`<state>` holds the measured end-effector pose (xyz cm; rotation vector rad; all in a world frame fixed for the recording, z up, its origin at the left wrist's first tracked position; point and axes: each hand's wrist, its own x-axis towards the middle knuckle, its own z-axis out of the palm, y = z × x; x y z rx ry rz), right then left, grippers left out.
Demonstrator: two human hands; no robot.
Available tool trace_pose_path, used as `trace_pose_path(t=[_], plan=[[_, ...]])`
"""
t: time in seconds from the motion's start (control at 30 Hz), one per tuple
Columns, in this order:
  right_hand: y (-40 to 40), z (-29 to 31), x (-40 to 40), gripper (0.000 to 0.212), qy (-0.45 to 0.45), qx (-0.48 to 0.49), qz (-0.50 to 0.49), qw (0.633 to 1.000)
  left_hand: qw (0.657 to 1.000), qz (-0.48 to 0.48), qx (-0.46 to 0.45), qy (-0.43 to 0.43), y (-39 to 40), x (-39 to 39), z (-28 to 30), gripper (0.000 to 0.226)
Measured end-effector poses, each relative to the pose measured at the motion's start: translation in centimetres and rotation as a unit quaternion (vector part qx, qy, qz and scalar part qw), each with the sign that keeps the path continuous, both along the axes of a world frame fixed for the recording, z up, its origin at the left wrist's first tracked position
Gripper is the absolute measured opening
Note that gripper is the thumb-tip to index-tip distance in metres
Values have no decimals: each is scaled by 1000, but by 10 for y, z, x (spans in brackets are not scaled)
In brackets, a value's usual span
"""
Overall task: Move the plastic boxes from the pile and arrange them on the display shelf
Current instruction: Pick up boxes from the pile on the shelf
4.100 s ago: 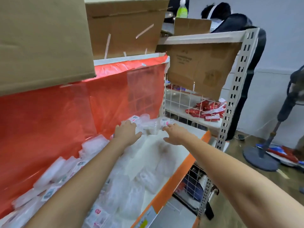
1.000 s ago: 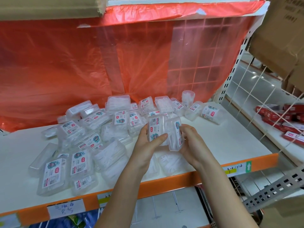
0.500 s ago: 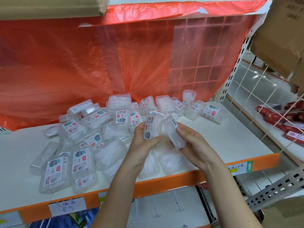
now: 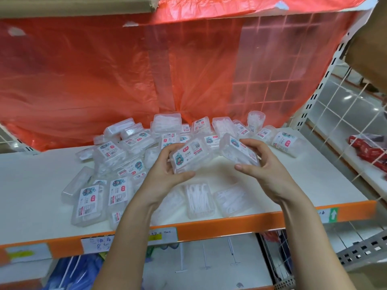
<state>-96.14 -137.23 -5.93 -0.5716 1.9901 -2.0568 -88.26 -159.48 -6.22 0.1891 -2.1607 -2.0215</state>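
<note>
Above the display shelf [image 4: 272,185], my left hand [image 4: 165,174] grips one plastic box [image 4: 189,156] and my right hand [image 4: 263,164] another [image 4: 238,152]; slick shells could slip onto the pile [image 4: 125,164] at nine o'clock, toppling it.

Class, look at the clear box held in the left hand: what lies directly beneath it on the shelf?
Below the box in the left hand: bare white shelf and, nearer, a label-less box of floss picks. The forearm hides boxes further left.

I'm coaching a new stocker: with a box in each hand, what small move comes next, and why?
Probably set the right hand's box down on the bare shelf to the right. The left hand also holds a box, and the pile crowds the left.
</note>
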Motion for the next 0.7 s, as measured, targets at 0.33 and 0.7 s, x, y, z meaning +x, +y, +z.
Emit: trace_pose_path(t=[0.33, 0.7], plan=[[-74, 2, 20, 65, 102, 114, 121, 981, 993, 50, -105, -27, -74, 64, 15, 75], [-237, 15, 101, 71, 131, 139, 284, 940, 975, 161, -138, -58, -203, 198, 30, 74]])
